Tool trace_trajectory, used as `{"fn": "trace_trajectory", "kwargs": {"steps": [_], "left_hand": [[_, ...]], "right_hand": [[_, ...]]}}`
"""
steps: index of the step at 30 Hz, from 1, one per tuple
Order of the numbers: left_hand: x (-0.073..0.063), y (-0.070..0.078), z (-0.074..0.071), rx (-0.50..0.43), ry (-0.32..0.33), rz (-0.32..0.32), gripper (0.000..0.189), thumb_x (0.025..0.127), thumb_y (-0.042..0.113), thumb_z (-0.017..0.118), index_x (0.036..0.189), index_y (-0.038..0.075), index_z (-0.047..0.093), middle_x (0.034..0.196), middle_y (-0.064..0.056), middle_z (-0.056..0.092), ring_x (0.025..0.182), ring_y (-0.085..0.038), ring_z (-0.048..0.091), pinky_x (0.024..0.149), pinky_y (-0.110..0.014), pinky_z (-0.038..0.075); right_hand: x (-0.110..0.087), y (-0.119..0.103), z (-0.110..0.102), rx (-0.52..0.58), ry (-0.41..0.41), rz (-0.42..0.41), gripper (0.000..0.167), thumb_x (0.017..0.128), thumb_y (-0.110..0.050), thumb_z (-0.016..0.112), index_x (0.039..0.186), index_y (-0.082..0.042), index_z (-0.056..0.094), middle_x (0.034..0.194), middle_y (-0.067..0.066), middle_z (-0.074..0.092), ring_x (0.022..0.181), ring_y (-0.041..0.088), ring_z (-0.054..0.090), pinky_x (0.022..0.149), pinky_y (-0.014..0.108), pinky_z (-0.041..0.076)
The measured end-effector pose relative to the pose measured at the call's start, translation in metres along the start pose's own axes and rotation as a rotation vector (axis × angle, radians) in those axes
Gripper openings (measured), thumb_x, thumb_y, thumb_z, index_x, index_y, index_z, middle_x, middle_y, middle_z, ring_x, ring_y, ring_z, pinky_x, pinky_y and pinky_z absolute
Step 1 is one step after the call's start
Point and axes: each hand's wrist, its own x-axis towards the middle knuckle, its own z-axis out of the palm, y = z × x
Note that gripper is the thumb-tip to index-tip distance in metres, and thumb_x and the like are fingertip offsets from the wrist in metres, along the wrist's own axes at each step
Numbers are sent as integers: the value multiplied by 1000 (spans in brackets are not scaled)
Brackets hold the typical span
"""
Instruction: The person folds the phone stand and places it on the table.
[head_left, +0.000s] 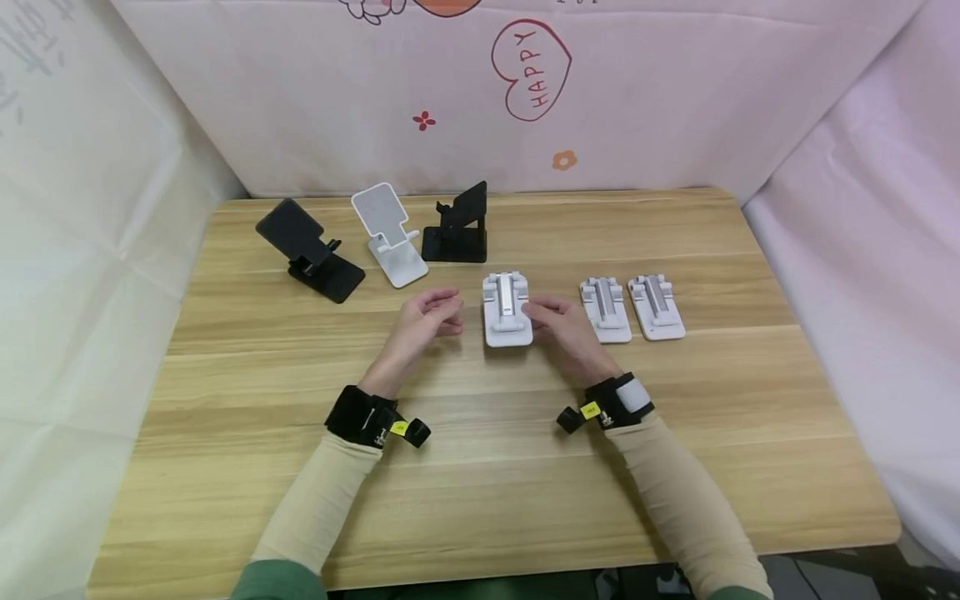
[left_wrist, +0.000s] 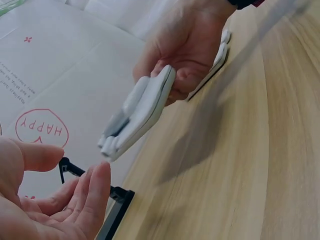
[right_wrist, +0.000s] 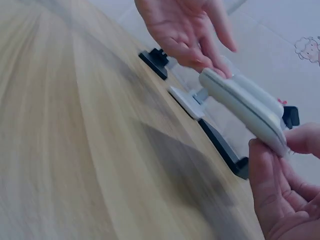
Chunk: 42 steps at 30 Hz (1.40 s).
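A white folded phone stand (head_left: 507, 321) is held above the table by my right hand (head_left: 572, 337), which pinches its right edge. In the right wrist view the thumb and fingers (right_wrist: 272, 185) grip one edge of the stand (right_wrist: 245, 107), and its shadow lies on the wood below. To its left, my left hand (head_left: 422, 323) is apart from the stand and holds nothing. In the left wrist view its thumb and fingers (left_wrist: 92, 200) are spread, with a gap to the stand (left_wrist: 142, 110).
Two more white folded stands (head_left: 606, 310) (head_left: 657, 307) lie right of my right hand. Along the back left stand an unfolded black stand (head_left: 330, 271), an unfolded white one (head_left: 401, 262) and another black one (head_left: 455, 244). A printed cloth (head_left: 300, 100) rises behind the wooden table (head_left: 480, 492).
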Motion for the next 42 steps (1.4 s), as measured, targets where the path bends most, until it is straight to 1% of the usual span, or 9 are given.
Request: {"fn": "trace_trajectory", "kwargs": {"steps": [6,9,15,21,25,28,30,36,42], "left_hand": [[-3,4,-13,82,43,101,44,105,17,60,144,-3,52,130,-17,57,118,-42,60,104,-53,52],[-4,5,-20,140,85,172,43,105,18,60,142,-4,54,130,-18,58,112,-39,62,102,-54,53],[-5,6,-32,241,195,263,37,104,17,61,136,-2,61,123,-15,62,101,-31,67,94,-49,58],[-8,8,-44,281,280,329,34,104,16,61,132,-2,63,116,-13,64,90,-19,67,88,-48,60],[-9,11,-52,275,330,405,32,103,15,63,129,-4,65,112,-12,65,85,-19,67,78,-32,61],[-10,14,-57,271,381,480,28,103,13,63,126,-3,67,108,-12,65,81,-16,66,69,-19,56],[-11,16,-61,275,415,540,27,103,12,63,124,-3,68,106,-12,65,79,-12,63,67,-15,53],[-15,24,-75,362,535,752,21,101,8,64,118,-4,70,103,-16,68,80,-6,60,68,-15,48],[-17,28,-87,441,610,828,22,101,11,63,117,-3,71,106,-16,68,85,-2,59,73,-14,48]], "right_hand": [[0,-4,-16,-111,62,-1,39,99,-24,71,127,2,64,96,-2,71,84,12,66,80,26,57],[-1,-5,-21,-163,75,-13,40,100,-23,70,128,4,64,93,-3,70,83,11,65,76,24,57],[-3,-9,-29,-293,111,-6,41,100,-23,69,131,4,63,98,-1,70,83,9,66,77,23,57],[-5,-14,-35,-372,161,-8,42,100,-25,69,132,2,65,101,4,71,81,9,65,76,23,55],[-5,-17,-39,-441,196,-5,41,100,-27,69,131,0,66,104,6,72,81,10,65,75,22,55],[-4,-18,-42,-489,212,0,40,100,-27,68,130,-1,67,106,9,72,81,10,65,73,21,54],[-4,-18,-43,-508,230,-1,39,100,-27,68,129,-1,68,107,12,72,79,9,64,71,21,54],[-5,-17,-43,-642,279,-120,38,99,-22,67,129,2,63,109,21,71,79,19,66,61,22,53],[-7,-16,-39,-788,339,-233,34,99,-15,67,125,3,56,105,24,72,90,34,69,66,31,52]]}}
